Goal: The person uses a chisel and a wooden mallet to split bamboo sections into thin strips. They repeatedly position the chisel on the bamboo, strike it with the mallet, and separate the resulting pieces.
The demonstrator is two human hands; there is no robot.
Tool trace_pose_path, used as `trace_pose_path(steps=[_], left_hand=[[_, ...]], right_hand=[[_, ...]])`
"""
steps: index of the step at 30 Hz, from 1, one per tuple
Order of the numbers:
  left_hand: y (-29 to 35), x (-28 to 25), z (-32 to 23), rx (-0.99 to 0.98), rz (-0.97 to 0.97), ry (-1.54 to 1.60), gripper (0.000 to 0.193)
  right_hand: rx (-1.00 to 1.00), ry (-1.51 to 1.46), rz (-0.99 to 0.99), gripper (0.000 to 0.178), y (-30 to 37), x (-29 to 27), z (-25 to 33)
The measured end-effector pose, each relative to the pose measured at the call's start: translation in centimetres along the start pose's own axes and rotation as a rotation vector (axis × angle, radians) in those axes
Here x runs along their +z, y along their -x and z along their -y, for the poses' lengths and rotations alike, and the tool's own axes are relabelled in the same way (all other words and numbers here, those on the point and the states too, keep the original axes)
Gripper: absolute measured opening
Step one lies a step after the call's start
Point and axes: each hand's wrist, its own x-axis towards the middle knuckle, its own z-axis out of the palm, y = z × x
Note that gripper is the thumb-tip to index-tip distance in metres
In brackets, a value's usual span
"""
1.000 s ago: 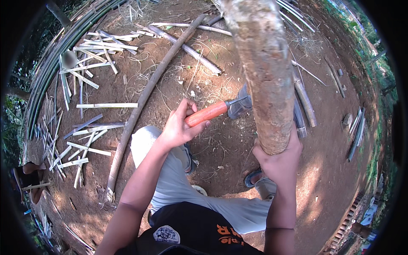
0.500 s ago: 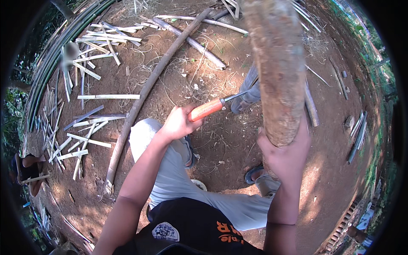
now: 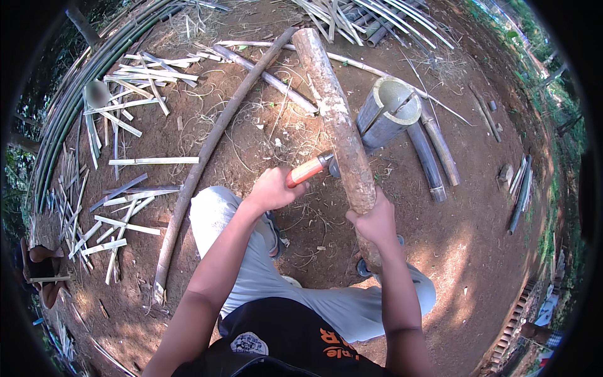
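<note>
My left hand (image 3: pixel 274 189) is closed round the orange handle of a knife (image 3: pixel 305 172), held low and pointing right. Its metal blade passes behind a thick wooden club (image 3: pixel 336 113) and is mostly hidden. My right hand (image 3: pixel 375 218) grips this rough, bark-covered club near its lower end; the club slants up and left across the view. Just beyond it stands a thick bamboo section (image 3: pixel 379 129), its hollow top facing me, with a dark slit down its wall and a narrow dark line across the rim. The club partly covers the bamboo's near side.
A long pole (image 3: pixel 217 138) lies on the ground to the left, with split bamboo strips (image 3: pixel 147 76) scattered beyond it. Dark bamboo lengths (image 3: pixel 427 163) lie on the right. More strips (image 3: pixel 333 16) are piled at the back. A person (image 3: pixel 44 267) sits at the far left.
The club has swung down and left from its raised place close to my view, and now lies across the knife near the bamboo. My left hand stays on the handle.
</note>
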Motion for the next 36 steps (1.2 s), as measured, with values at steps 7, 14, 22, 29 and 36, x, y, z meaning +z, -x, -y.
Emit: trace_pose_path(steps=[7, 14, 22, 29, 36], left_hand=[[-3.6, 1.3, -5.7, -0.059, -0.045, -0.326, 0.03], [-6.5, -3.3, -4.7, -0.054, -0.034, -0.34, 0.035], [-7.4, -4.4, -5.1, -0.092, 0.04, -0.378, 0.028], [-6.2, -3.1, -8.4, -0.098, 0.007, -0.458, 0.022], [-5.6, -3.9, -8.6, -0.101, 0.015, -0.521, 0.021]], right_hand=[[-0.064, -0.109, -0.087, 0.061, 0.8, 1.2, -1.4], [-0.563, -0.348, -0.549, 0.061, 3.2, -8.4, 4.0], [-0.487, -0.442, -1.07, 0.046, 2.1, -18.1, 5.9], [0.135, 0.035, -0.225, 0.066, -2.7, -4.3, -8.9], [-0.206, -0.267, -0.424, 0.058, -0.7, -11.2, -1.6]])
